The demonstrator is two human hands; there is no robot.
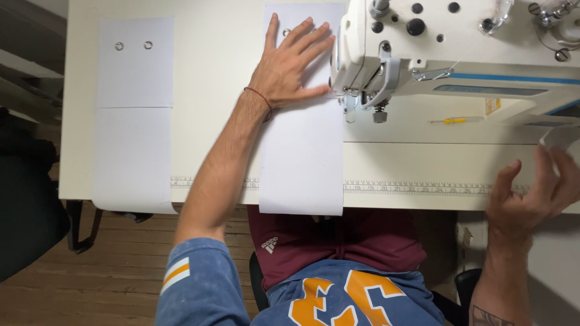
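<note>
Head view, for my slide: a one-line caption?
Left hand flat on white strip beside sewing machine; right hand at table edge.

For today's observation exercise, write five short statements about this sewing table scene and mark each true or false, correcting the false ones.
1. The left hand lies flat on a white sheet beside the sewing machine. True.
2. The right hand grips a pair of scissors. False: it holds nothing, fingers spread at the table edge.
3. A second white sheet with two metal rings lies at the table's left. True.
4. A yellow-handled screwdriver lies under the machine's arm. True.
5. The left wrist wears a blue watch. False: it wears a thin red string.
</note>
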